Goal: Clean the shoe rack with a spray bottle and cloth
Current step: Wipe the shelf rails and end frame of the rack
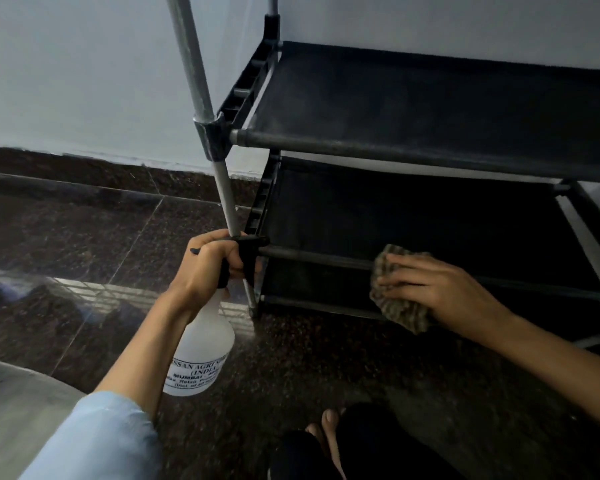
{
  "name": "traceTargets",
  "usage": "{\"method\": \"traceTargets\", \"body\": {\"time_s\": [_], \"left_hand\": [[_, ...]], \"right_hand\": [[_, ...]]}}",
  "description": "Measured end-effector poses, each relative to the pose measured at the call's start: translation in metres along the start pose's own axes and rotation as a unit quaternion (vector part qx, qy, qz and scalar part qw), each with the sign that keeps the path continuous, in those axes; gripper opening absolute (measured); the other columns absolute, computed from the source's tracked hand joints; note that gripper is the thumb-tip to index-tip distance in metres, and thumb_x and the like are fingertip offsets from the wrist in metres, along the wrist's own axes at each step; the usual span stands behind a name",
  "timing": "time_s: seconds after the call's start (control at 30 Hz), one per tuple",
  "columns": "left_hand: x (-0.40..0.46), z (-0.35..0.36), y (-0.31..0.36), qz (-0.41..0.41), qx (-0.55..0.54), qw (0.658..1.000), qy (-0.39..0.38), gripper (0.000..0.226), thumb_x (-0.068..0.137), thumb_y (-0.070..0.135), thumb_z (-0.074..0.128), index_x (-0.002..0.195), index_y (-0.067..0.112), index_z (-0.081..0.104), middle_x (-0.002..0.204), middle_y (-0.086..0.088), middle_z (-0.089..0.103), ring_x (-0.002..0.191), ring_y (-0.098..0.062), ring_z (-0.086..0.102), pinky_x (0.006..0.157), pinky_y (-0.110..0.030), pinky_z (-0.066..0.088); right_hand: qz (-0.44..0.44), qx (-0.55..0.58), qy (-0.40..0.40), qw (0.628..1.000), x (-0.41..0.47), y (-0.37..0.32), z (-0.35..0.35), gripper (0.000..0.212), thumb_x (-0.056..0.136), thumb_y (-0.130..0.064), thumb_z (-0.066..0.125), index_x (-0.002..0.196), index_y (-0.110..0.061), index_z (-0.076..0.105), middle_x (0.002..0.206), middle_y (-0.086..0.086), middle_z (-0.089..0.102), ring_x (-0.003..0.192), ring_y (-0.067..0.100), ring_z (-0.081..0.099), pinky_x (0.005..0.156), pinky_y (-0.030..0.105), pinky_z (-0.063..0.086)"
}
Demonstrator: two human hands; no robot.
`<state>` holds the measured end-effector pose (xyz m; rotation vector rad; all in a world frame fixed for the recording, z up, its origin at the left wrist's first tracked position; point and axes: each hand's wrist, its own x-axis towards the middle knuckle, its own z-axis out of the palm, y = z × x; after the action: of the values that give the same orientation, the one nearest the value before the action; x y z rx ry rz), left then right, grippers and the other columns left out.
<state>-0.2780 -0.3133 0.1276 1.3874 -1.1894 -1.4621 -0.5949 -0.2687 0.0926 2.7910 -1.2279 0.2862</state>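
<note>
Dark shiny floor tiles [84, 237] and a pale wall [84, 64] are all around me. My shoe rack [413, 98] stands against that wall, on the right. It has black cloth shelves, black bars, black corner pieces and grey metal poles. I can see a high shelf and a low shelf under it.

My right hand [440, 289] presses a striped cloth [399, 306] on the front bar of the low shelf. My fingers lie spread on the cloth and my thumb wraps under it.

My left hand [208, 268] is curled tight around the black top of the spray bottle [205, 348]. That bottle is white with black words on it. It hangs near the rack's left front pole, and its nozzle points right at the low shelf.

My blue sleeve [101, 438] is near me on the left. My toes [326, 427] peek out near the bottom. Something pale grey [11, 410] sits at the near left corner.
</note>
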Motion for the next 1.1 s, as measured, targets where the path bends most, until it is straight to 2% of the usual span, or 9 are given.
{"method": "traceTargets", "body": {"time_s": [0.2, 0.3, 0.43, 0.6, 0.77, 0.87, 0.93, 1.03, 1.1], "left_hand": [[-0.003, 0.003, 0.003, 0.004, -0.006, 1.0, -0.003, 0.04, 0.073, -0.017, 0.03, 0.098, -0.011, 0.061, 0.054, -0.013, 0.062, 0.044, -0.016, 0.06, 0.033, -0.016, 0.037], [-0.002, 0.004, 0.002, 0.009, 0.004, 1.0, -0.005, 0.037, 0.073, -0.018, 0.031, 0.092, -0.009, 0.061, 0.055, -0.009, 0.062, 0.046, -0.015, 0.06, 0.034, -0.015, 0.038], [0.004, 0.002, -0.008, 0.016, 0.001, 0.999, 0.036, 0.032, 0.067, -0.009, 0.038, 0.078, 0.002, 0.066, 0.061, -0.011, 0.066, 0.062, -0.033, 0.062, 0.044, -0.022, 0.045], [-0.001, 0.007, -0.005, 0.021, 0.011, 0.999, 0.037, 0.032, 0.07, -0.012, 0.034, 0.073, 0.005, 0.062, 0.056, -0.009, 0.066, 0.053, -0.026, 0.063, 0.035, -0.019, 0.039], [-0.016, 0.009, -0.011, 0.044, -0.02, 0.995, 0.09, 0.032, 0.075, -0.01, 0.037, 0.085, 0.0, 0.066, 0.076, -0.012, 0.072, 0.072, -0.034, 0.06, 0.061, -0.033, 0.056], [-0.039, 0.014, -0.01, 0.04, -0.055, 0.992, 0.107, 0.056, 0.074, 0.0, 0.044, 0.128, 0.005, 0.057, 0.096, -0.028, 0.067, 0.083, -0.038, 0.061, 0.08, -0.05, 0.051], [-0.057, 0.021, -0.005, 0.039, -0.058, 0.991, 0.112, 0.067, 0.068, 0.008, 0.047, 0.135, 0.006, 0.05, 0.091, -0.026, 0.069, 0.081, -0.037, 0.062, 0.074, -0.048, 0.049], [-0.086, 0.037, 0.003, 0.058, -0.013, 0.993, 0.103, 0.026, 0.072, 0.004, 0.046, 0.087, 0.001, 0.067, 0.064, -0.006, 0.068, 0.065, -0.027, 0.058, 0.059, -0.036, 0.045], [-0.101, 0.05, 0.008, 0.063, 0.013, 0.996, 0.065, 0.018, 0.07, 0.008, 0.047, 0.066, 0.002, 0.064, 0.061, -0.004, 0.067, 0.063, -0.024, 0.056, 0.053, -0.031, 0.044]], "right_hand": [[-0.045, 0.008, 0.022, 0.999, 0.064, -0.029, 0.008, 0.033, 0.084, -0.02, 0.044, 0.094, -0.019, 0.075, 0.107, -0.003, 0.071, 0.109, 0.022, 0.064, 0.096, 0.025, 0.043], [-0.059, 0.04, 0.031, 0.997, 0.129, -0.061, 0.032, 0.025, 0.08, -0.015, 0.053, 0.089, -0.017, 0.075, 0.1, -0.002, 0.07, 0.102, 0.022, 0.064, 0.075, 0.031, 0.056], [-0.045, 0.095, 0.046, 0.993, 0.128, -0.058, 0.037, 0.022, 0.078, -0.008, 0.06, 0.092, -0.013, 0.075, 0.106, 0.001, 0.07, 0.108, 0.023, 0.063, 0.08, 0.033, 0.054], [0.116, 0.254, 0.028, 0.96, 0.024, -0.023, 0.028, 0.027, 0.091, -0.012, 0.048, 0.101, -0.007, 0.072, 0.119, 0.001, 0.064, 0.128, 0.004, 0.039, 0.112, 0.019, 0.024], [0.267, 0.184, -0.039, 0.945, -0.026, -0.016, -0.032, 0.044, 0.078, 0.008, 0.052, 0.103, -0.024, 0.069, 0.116, -0.007, 0.064, 0.113, 0.008, 0.056, 0.096, 0.023, 0.043], [0.381, 0.341, 0.051, 0.858, -0.034, -0.023, -0.064, 0.032, 0.087, -0.001, 0.059, 0.104, -0.027, 0.062, 0.107, -0.006, 0.065, 0.104, 0.011, 0.06, 0.094, 0.03, 0.047], [0.489, 0.481, 0.11, 0.719, -0.034, -0.029, -0.071, 0.028, 0.091, -0.004, 0.054, 0.111, -0.022, 0.061, 0.108, -0.002, 0.065, 0.107, 0.017, 0.06, 0.097, 0.033, 0.045], [0.569, 0.684, 0.12, 0.44, -0.036, -0.041, -0.075, 0.029, 0.094, -0.021, 0.05, 0.115, -0.008, 0.065, 0.103, 0.01, 0.071, 0.096, 0.025, 0.066, 0.088, 0.037, 0.051], [0.558, 0.733, 0.125, 0.369, -0.036, -0.051, -0.078, 0.034, 0.094, -0.03, 0.047, 0.104, -0.007, 0.07, 0.099, 0.012, 0.073, 0.088, 0.026, 0.07, 0.085, 0.038, 0.051]]}}
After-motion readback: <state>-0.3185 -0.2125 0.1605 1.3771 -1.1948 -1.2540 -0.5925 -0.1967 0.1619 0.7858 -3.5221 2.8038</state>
